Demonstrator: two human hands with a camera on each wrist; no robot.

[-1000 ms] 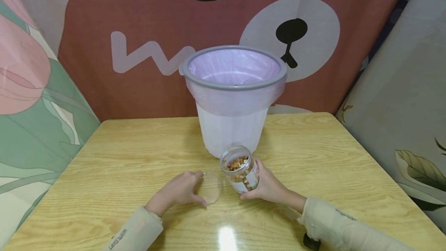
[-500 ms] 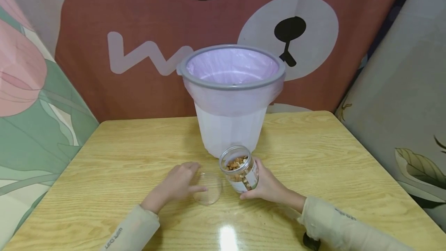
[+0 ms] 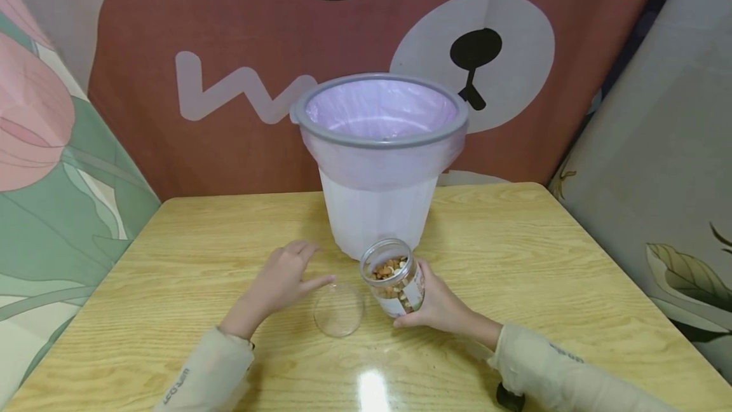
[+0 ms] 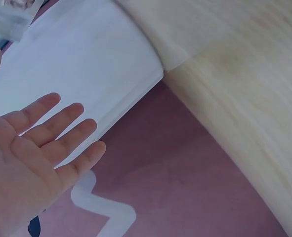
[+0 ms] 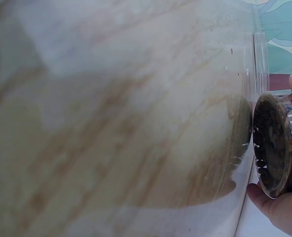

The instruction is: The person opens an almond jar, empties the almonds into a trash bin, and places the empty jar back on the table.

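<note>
In the head view my right hand [image 3: 439, 302] grips a clear screw-top jar [image 3: 400, 291] of mixed nuts. The jar leans to the left, uncapped, with its label toward me and its mouth facing up. Thumb and fingers wrap its right side; the right wrist view shows the jar's base [image 5: 274, 143] between them. Flat on the table lies a round clear lid [image 3: 338, 318], left of the jar. My left hand [image 3: 281, 277] is just left of and beyond the lid, holding nothing. Its fingers [image 4: 66, 121] are spread in the left wrist view.
Behind the jar stands a white bin [image 3: 377, 208] with a grey rim and a pale purple liner. The wooden table [image 3: 217, 234] ends at a red printed cloth [image 3: 240, 145]. A small black object [image 3: 510, 397] sits by my right sleeve.
My left hand has let go of the lid and moved left and away from me, its fingers straightening. The lid stays on the table. The right hand and jar are almost still.
</note>
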